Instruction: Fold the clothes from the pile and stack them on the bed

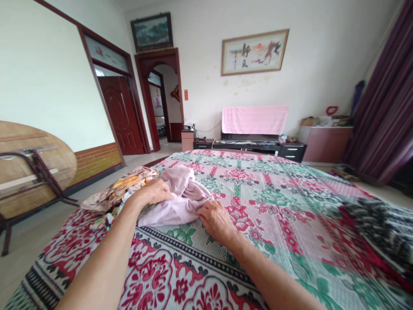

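Note:
A pale pink piece of clothing (174, 211) lies bunched on the flowered bedspread (238, 258), its exact kind unclear. My left hand (158, 190) is closed on its upper left part, fingers curled into the fabric. On the right edge of the same cloth, my right hand (214, 217) pinches the material between thumb and fingers. Just left of it sits a crumpled patterned garment (129, 185) in beige, orange and brown, partly behind my left forearm.
A black-and-white knitted item (383, 232) lies at the bed's right side. A folded round table (35, 163) leans against the left wall. Beyond the bed stand a low black cabinet (292, 151) and a TV covered by a pink cloth (254, 119). A purple curtain (377, 94) hangs at right.

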A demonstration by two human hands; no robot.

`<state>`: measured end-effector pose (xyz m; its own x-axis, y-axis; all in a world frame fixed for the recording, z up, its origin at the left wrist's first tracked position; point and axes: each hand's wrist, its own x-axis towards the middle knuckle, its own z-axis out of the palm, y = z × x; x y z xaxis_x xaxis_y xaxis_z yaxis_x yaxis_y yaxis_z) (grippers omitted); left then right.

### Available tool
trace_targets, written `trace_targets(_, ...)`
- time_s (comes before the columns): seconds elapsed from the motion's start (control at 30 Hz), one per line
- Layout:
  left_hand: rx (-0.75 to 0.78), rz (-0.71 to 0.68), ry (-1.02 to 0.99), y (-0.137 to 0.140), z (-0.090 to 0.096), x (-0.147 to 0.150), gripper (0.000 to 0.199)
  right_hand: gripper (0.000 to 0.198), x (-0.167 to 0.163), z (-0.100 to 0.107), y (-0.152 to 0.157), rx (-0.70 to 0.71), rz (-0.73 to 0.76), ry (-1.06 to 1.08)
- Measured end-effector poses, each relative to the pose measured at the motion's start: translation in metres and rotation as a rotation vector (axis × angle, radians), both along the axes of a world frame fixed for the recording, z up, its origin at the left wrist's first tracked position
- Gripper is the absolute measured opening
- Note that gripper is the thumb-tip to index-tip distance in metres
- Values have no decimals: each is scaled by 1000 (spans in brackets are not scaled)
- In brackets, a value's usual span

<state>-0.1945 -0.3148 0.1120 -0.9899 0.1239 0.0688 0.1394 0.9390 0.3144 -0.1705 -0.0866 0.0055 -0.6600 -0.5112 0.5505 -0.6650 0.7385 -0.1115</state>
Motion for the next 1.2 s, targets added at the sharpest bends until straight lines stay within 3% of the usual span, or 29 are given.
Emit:
trace_targets(0.07,55,-54,21,3,1,-2,31,17,-5,6,7,-119,-18,-20)
trace_targets(0.17,251,-113,148,16,0,-3,38,20,-15,24,30,-483,-139,-86)
trace_targets(0.27,426,-178,235,29,-3,-6,37,27,-29,40,69,-879,-285,-240)
trace_targets(0.33,460,-167,268,32,-7,-10,35,30,-38,44,100,-998,-375,-327)
trace_targets(0.43,370,-69,299,26,-16,-20,32,31,-47,42,138,-996,-552,-311)
trace_targets(0.53,245,26,291,17,-29,-30,29,35,-48,43,146,-907,-611,-175)
trace_targets(0.63,173,37,254,10,-41,-38,29,31,-39,47,122,-698,-528,-173)
trace_targets(0.7,141,24,243,6,-47,-41,31,27,-32,46,98,-481,-460,-234)
trace_targets(0.8,91,40,242,-1,-55,-45,32,32,-23,34,72,-183,-540,-236)
trace_targets(0.93,-1,118,249,-10,-64,-46,33,31,-21,14,65,-4,-630,-215)
trace_targets(1.0,-41,156,240,-13,-68,-47,32,26,-24,12,70,-1,-610,-251)
trace_targets(1.07,-58,189,229,-16,-71,-47,31,26,-28,18,79,-87,-590,-282)
trace_targets(1.2,-65,241,243,-22,-74,-49,29,33,-36,44,112,-494,-655,-170)
